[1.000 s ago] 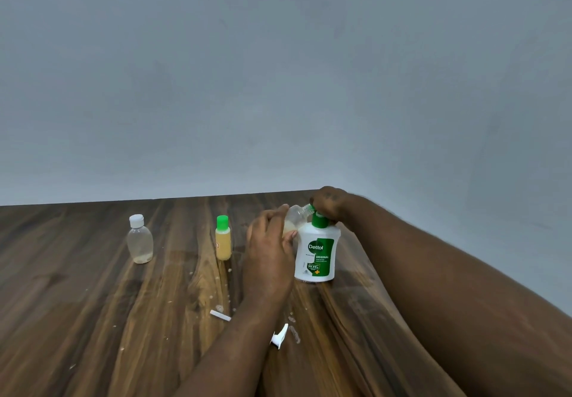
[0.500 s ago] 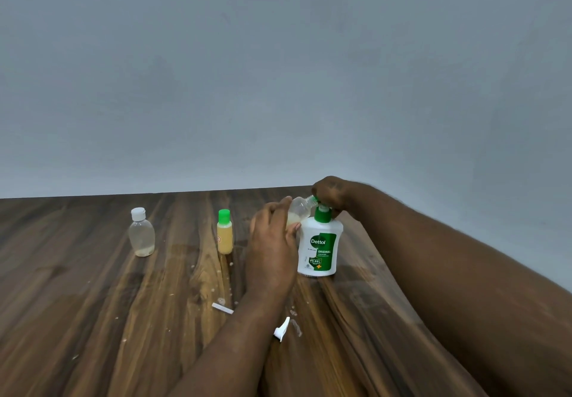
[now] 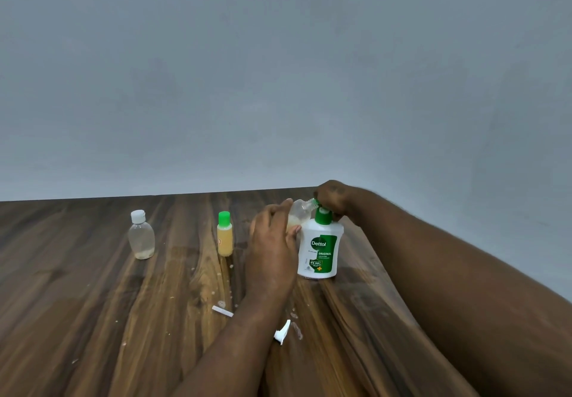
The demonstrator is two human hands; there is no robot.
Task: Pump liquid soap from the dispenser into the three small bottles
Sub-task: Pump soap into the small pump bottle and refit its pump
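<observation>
The left hand (image 3: 272,241) grips the small bottle (image 3: 299,210) and covers its lower half, so the soap level inside cannot be judged. The right hand (image 3: 332,200) curls over the pump head of the dispenser (image 3: 320,245); only a green tip of the nozzle shows. The bottom edge cuts off both forearms, and the right edge cuts the right one too. The left forearm hides part of a white cap (image 3: 282,331). The fine print on the dispenser label is too small to read
</observation>
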